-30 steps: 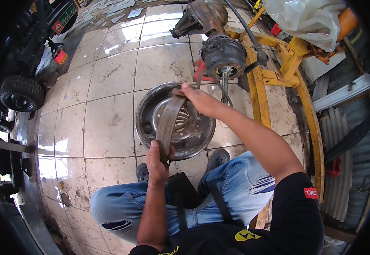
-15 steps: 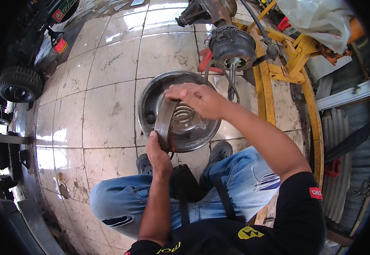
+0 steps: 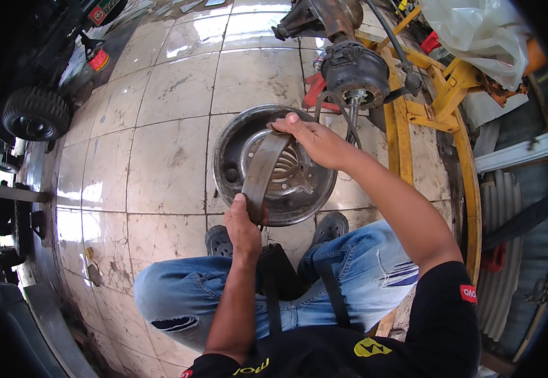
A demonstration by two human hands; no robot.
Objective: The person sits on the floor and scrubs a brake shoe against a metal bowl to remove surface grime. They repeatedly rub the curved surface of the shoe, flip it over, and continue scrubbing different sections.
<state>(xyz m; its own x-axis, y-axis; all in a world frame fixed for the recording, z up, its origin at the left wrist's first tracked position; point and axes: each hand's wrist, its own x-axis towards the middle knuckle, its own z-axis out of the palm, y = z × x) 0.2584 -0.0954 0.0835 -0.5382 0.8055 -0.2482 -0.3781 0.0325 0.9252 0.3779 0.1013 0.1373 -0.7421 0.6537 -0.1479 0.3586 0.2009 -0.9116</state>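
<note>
cracked, shiny tiles (image 3: 167,157); yellow frame (image 3: 400,148) at right; hands (image 3: 244,228) hold curved strip (image 3: 265,167).

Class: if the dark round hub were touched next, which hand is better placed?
Probably the right hand: it holds the upper end of the curved metal strip, nearer the dark round hub. The left hand holds the lower end, farther away.

The brake shoe (image 3: 263,170) is over a basin (image 3: 227,150) seemingly holding a coil (image 3: 285,166).

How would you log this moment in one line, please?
left hand: holding near end of curved metal strip | right hand: at far end | beneath strip: round metal pan on tiled floor
</note>
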